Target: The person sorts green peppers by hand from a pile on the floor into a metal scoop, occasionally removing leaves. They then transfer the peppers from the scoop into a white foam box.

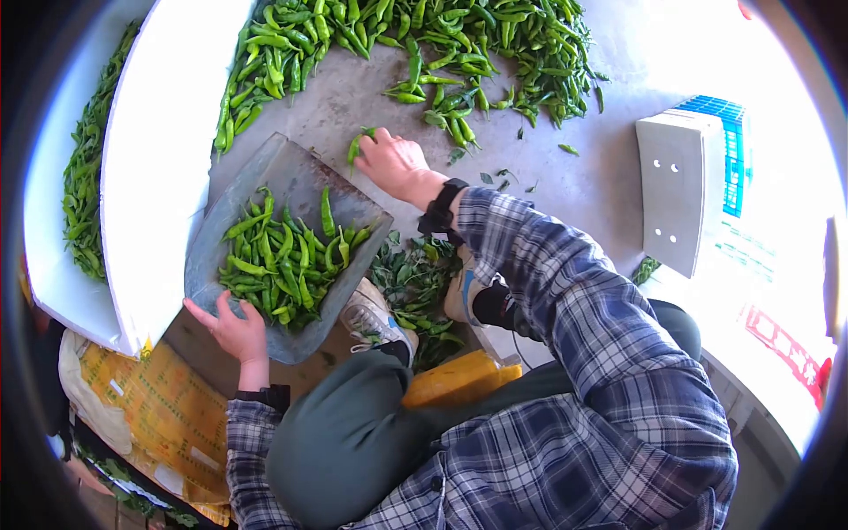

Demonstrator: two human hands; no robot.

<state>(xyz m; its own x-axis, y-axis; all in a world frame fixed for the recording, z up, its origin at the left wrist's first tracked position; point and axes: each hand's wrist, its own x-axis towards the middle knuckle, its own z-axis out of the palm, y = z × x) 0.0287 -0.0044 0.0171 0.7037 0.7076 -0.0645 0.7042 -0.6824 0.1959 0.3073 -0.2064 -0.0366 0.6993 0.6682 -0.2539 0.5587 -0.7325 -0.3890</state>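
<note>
A grey metal scoop (344,201) lies tilted on the floor in front of me, with a heap of green chili peppers (281,261) inside. At its lower left rim is my left hand (237,334), fingers spread apart and holding no pepper. Beyond the scoop's far edge, my right hand (390,162) is closed around a green chili pepper (356,146) just above the floor. Whether more than one pepper is in that hand cannot be made out, since its fingers hide part of the grip.
A large pile of green peppers (530,53) covers the far floor. On the left stands a white foam box (163,168) holding more peppers. Leaves and stems (415,287) lie between my shoes. A white crate (680,177) stands right. I sit over a yellow object (455,380).
</note>
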